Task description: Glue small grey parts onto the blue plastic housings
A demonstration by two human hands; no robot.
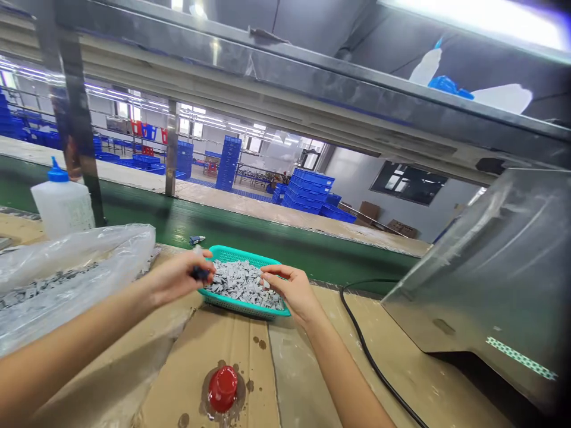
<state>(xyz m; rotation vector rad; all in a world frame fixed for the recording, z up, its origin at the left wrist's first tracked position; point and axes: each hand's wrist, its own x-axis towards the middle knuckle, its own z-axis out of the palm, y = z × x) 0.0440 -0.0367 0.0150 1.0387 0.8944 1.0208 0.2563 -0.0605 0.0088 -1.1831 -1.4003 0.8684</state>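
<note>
Head view: L hand [176, 276] clenched, fingers curled round a small dark blue part [200, 273] (only its end shows, the rest is hidden in the fingers), just over the near-left rim of the teal plastic basket [244, 311]. R hand [292, 291] open, loosely arched, fingertips [267, 272] touching the heap of grey moulded pcs [238, 284] in the basket; no clear grip.

Left of basket: clear plastic bag [66, 267] w/ more grey pcs, and a white squeeze bottle w/ blue nozzle [62, 208] behind it. Behind basket: green conveyor belt [285, 249] and a small blue-and-white part [197, 240] near its edge. Camera side of basket: cardboard sheet [209, 345] w/ red cap [222, 387] sitting in brown stains. Right of basket: black cable [357, 333], steel panel [473, 279].

Risks: heap sits close to the rim, so a knock from either wrist could tip pcs onto the cardboard or belt. Blue part could slip if L grip loosens. Stains by the red cap look wet and could foul dropped pcs.
</note>
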